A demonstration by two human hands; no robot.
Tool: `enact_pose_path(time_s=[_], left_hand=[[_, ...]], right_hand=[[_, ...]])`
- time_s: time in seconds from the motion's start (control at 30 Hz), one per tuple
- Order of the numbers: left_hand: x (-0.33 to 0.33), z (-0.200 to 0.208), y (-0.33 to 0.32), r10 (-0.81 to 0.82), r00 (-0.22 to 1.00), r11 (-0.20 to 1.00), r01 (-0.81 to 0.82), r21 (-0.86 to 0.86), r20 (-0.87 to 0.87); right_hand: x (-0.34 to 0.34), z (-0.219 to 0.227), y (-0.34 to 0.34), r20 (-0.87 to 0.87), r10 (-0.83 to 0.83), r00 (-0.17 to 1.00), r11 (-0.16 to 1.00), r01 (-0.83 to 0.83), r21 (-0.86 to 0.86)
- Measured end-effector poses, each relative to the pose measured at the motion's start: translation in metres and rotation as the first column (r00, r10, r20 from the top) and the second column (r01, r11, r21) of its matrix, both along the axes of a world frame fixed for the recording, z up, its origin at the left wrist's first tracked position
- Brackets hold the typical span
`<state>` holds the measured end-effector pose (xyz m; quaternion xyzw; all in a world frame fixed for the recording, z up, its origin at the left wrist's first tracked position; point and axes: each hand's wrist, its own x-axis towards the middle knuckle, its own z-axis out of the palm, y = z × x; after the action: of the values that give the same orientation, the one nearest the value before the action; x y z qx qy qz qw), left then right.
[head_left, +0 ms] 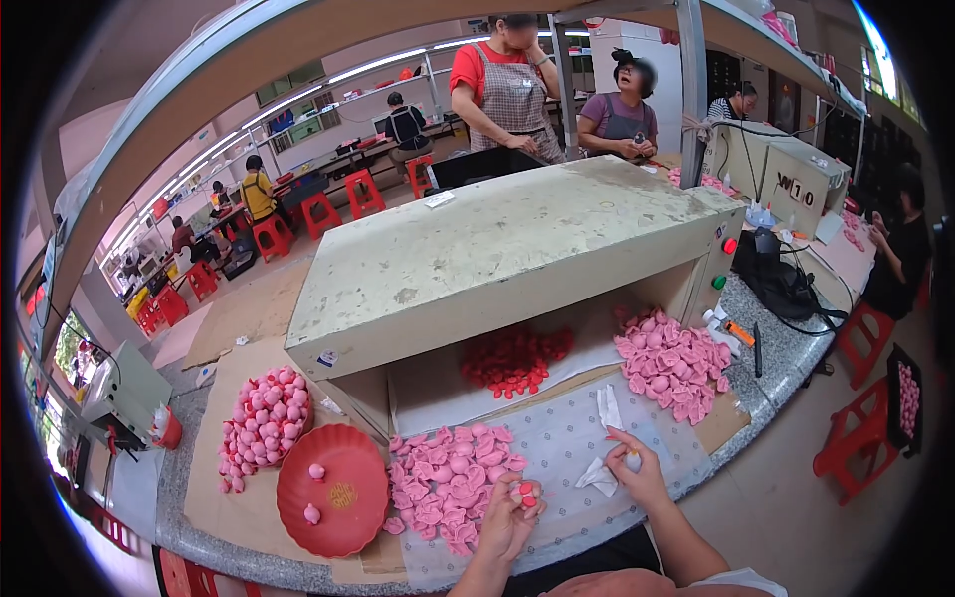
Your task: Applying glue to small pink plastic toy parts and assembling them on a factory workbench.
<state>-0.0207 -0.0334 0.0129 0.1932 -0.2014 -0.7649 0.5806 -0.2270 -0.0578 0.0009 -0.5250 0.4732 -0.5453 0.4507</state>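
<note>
My left hand [507, 519] is closed on a small red piece [528, 495], at the edge of a heap of pink shell-shaped pieces [453, 480]. My right hand [639, 472] is pinched around a small pale object [633, 460] that I cannot make out clearly. Crumpled white tissue [597, 478] lies between the hands, and another white strip [608, 406] is just beyond. To the left of the heap stands a red scalloped plate [298, 499] holding two small pink balls. A pile of pink balls [267, 423] sits behind the plate.
A beige box-like machine [477, 259] spans the table, with red pieces [517, 360] under it. More pink shells [671, 363] lie at the right, near a black pen [757, 350] and a black bag [781, 279]. Several people work beyond; red stools [856, 438] stand around.
</note>
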Motion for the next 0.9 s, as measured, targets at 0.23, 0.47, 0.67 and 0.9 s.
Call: enact_pose_path(time_s=[0.23,0.47,0.67,0.9], left_hand=[[0.0000,-0.0004,0.0018,0.005,1.000,1.000,-0.005,0.027,0.002],[0.0010,-0.0016,-0.0001,0.000,1.000,0.999,-0.001,0.032,0.020],[0.0009,0.0030,0.0026,0.002,0.999,1.000,-0.002,0.015,0.033],[-0.0036,-0.0016,-0.0034,-0.004,0.998,1.000,0.003,0.003,0.068]], right_hand=[[-0.0007,-0.0021,0.0020,0.000,0.026,1.000,0.998,-0.026,-0.055],[-0.0009,0.0008,0.0006,0.018,0.015,1.000,1.000,-0.015,-0.009],[-0.0003,0.0011,0.0020,0.025,0.023,0.999,1.000,-0.023,0.006],[-0.0007,-0.0026,-0.0065,-0.083,-0.010,0.996,0.997,0.004,-0.074]])
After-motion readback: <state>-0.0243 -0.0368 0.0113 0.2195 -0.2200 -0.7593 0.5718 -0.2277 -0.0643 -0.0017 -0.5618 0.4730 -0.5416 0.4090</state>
